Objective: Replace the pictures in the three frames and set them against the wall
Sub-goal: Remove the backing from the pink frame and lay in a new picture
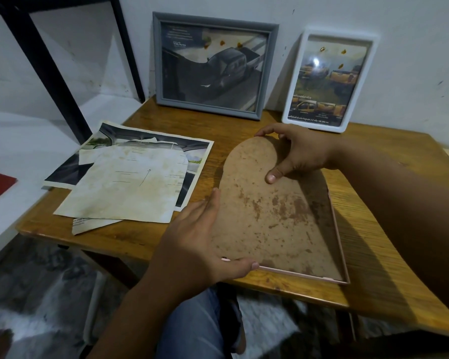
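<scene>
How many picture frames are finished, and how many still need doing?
Two look finished: the grey frame and the white frame lean on the wall. The third, the pink frame, lies face down while the right hand and left hand handle its backing board. It still needs standing up.

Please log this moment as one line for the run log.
left hand: steadies pink frame | right hand: grips backing board | two frames at wall
</scene>
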